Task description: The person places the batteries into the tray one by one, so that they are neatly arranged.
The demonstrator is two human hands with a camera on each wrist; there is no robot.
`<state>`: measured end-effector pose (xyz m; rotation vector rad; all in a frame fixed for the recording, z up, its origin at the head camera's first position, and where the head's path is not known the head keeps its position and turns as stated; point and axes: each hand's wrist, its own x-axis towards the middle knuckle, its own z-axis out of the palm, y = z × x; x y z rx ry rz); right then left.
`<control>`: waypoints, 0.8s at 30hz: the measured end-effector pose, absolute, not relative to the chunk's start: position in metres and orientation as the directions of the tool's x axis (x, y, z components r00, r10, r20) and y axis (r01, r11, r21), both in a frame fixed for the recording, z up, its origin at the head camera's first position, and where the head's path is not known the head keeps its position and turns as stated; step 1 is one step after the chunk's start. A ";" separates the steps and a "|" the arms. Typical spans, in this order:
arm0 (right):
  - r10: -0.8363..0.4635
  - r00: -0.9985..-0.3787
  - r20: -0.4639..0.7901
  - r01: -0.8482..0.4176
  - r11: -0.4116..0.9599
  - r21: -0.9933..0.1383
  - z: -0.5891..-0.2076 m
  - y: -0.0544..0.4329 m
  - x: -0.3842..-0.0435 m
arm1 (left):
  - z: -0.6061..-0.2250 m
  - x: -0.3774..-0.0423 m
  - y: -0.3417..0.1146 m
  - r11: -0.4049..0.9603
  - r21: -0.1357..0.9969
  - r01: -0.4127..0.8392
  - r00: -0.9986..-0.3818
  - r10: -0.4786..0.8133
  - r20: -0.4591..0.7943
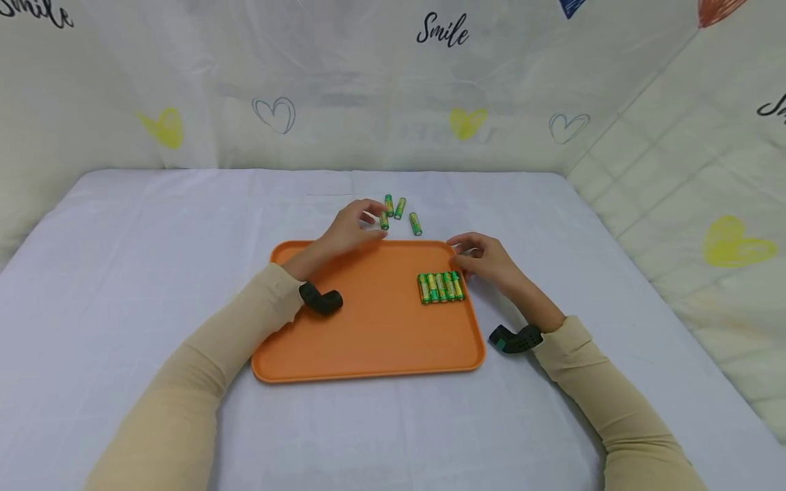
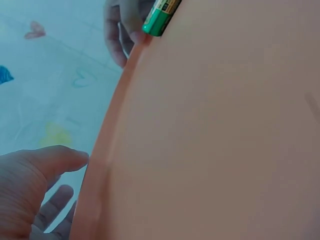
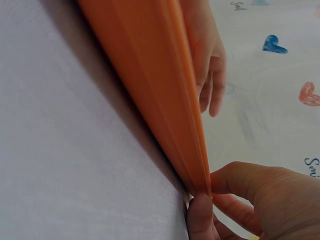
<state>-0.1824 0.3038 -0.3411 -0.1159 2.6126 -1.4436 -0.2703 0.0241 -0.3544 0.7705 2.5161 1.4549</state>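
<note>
My left hand (image 1: 356, 226) reaches past the far edge of the orange tray (image 1: 368, 327), fingers bent loosely around a green-and-yellow battery (image 1: 384, 221). In the left wrist view, the thumb and fingers of that left hand (image 2: 45, 185) are apart, and no battery shows between them. At the tray's far right corner, my right hand (image 1: 488, 259) pinches the rim, as the right hand (image 3: 250, 200) shows in the right wrist view. Close to it, a row of several batteries (image 1: 440, 288) lies side by side against the tray's right wall.
Beyond the tray, more loose batteries lie on the white cloth (image 1: 153, 225): one battery (image 1: 415, 224) stands off to the right, while a second battery (image 1: 400, 208) and a third battery (image 1: 389, 204) are close together. A printed sheet (image 1: 368, 82) hangs behind the table.
</note>
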 end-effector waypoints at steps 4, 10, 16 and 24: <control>-0.147 -0.984 -0.104 0.010 0.529 -0.849 -0.340 0.304 -0.182 | -0.354 -0.273 0.026 0.442 0.829 0.342 -0.871 0.481 0.103; -0.154 -0.982 -0.104 0.009 0.520 -0.854 -0.340 0.303 -0.182 | -0.355 -0.279 0.030 0.471 0.827 0.307 -0.888 0.455 0.070; -0.154 -0.982 -0.110 0.014 0.521 -0.854 -0.341 0.304 -0.182 | -0.358 -0.285 0.031 0.485 0.828 0.283 -0.887 0.460 0.033; -0.144 -0.985 -0.099 0.006 0.537 -0.844 -0.342 0.304 -0.183 | -0.357 -0.291 0.032 0.518 0.804 0.291 -0.877 0.480 0.008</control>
